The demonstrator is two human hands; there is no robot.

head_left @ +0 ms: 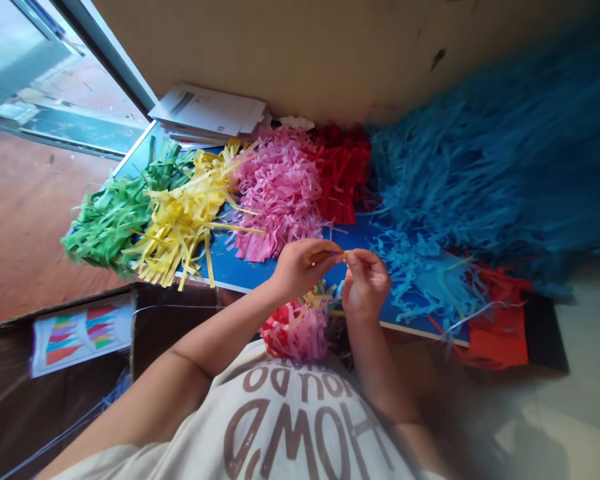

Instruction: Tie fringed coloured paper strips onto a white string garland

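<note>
My left hand and my right hand meet over the near edge of a blue board. Both are pinched together on a small thin piece between the fingertips, too small to name. Just below them, against my chest, hangs a bunch of pink, red and yellow fringed paper. On the board lie heaps of cut paper fringe: green, yellow, pink, red and a large blue mass.
An open cardboard box with a printed label stands at the lower left. A stack of white papers lies at the back by a glass door. Orange-red paper sits at the board's right end. A wall runs behind.
</note>
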